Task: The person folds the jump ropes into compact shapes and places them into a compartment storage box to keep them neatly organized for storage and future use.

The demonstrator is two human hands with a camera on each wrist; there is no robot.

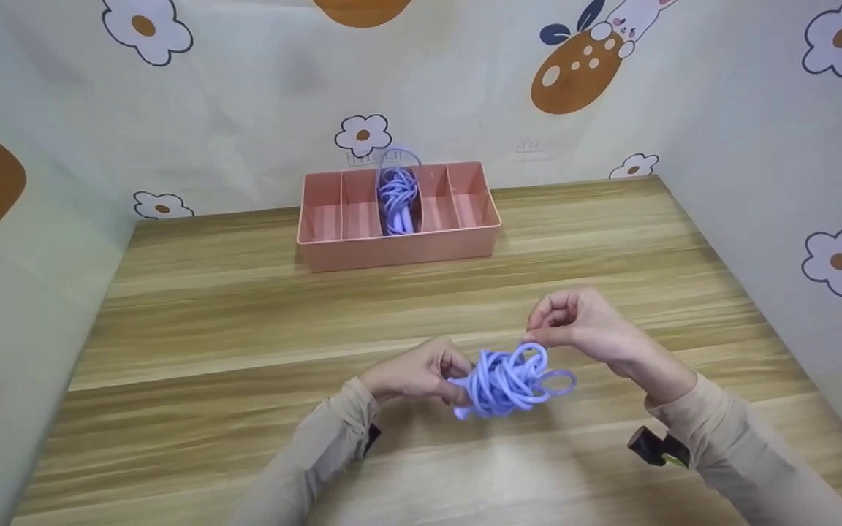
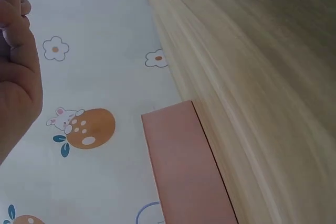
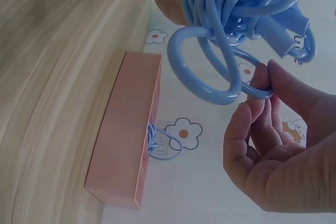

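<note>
A blue jump rope (image 1: 501,383), wound into a loose bundle, is held up over the front of the table. My left hand (image 1: 421,372) grips its left end, fingers and thumb round it. Thumb and finger of my right hand (image 3: 286,145) pinch a loop of the rope at the bundle's other side. Two thick, handle-like ends (image 3: 281,34) poke out of the coils in the right wrist view. At the left edge of the left wrist view, only part of the left hand (image 2: 18,77) shows, and the bundle is mostly out of frame.
Against the back wall stands a pink divided box (image 1: 399,252). Its middle compartment holds another bundled blue jump rope (image 1: 397,193), one loop rising above the rim. Patterned walls (image 1: 450,95) enclose the wooden table (image 1: 245,321) at the back and sides.
</note>
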